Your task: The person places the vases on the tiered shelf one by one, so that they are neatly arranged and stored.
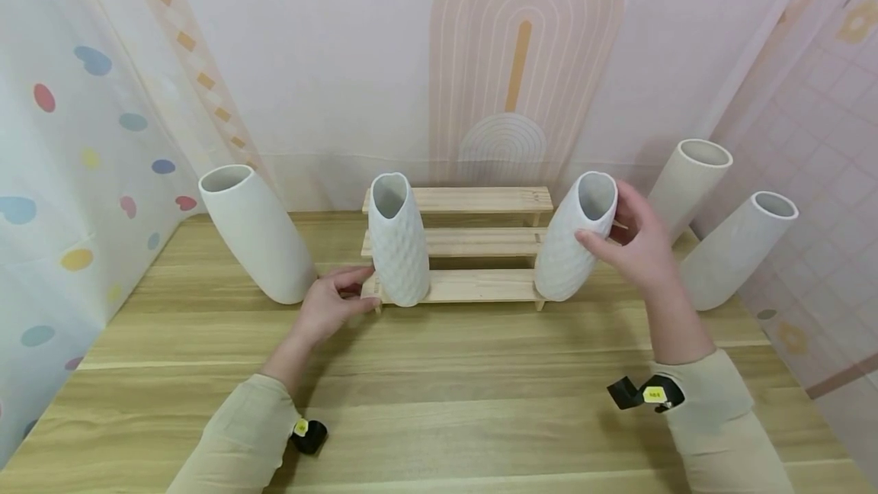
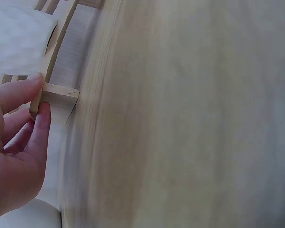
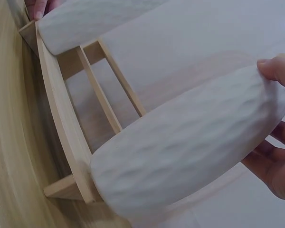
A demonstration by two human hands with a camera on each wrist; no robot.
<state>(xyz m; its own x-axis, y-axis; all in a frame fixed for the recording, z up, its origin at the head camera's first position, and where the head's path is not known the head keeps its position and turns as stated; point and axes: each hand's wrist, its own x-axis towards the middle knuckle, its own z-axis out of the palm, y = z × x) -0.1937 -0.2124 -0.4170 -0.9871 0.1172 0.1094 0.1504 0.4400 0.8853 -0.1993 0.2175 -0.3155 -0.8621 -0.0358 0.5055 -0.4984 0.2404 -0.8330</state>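
Observation:
A three-tier wooden display stand (image 1: 480, 286) stands on the table, with a textured white vase (image 1: 399, 254) upright at the left of its lowest step. My left hand (image 1: 331, 305) pinches the left end of that step, thumb on top and fingers beneath in the left wrist view. At the step's right end is a second textured white vase (image 3: 185, 147). My right hand (image 1: 645, 242) grips this vase near its rim, thumb on the near side and fingers behind. Its base overlaps the step's end in the right wrist view.
A smooth white vase (image 1: 257, 238) stands left of the stand, close to my left hand. Two more white vases, one at the back (image 1: 686, 181) and one nearer (image 1: 737, 254), stand at the right. Patterned curtains (image 1: 329, 59) hang behind the wooden table (image 1: 439, 402).

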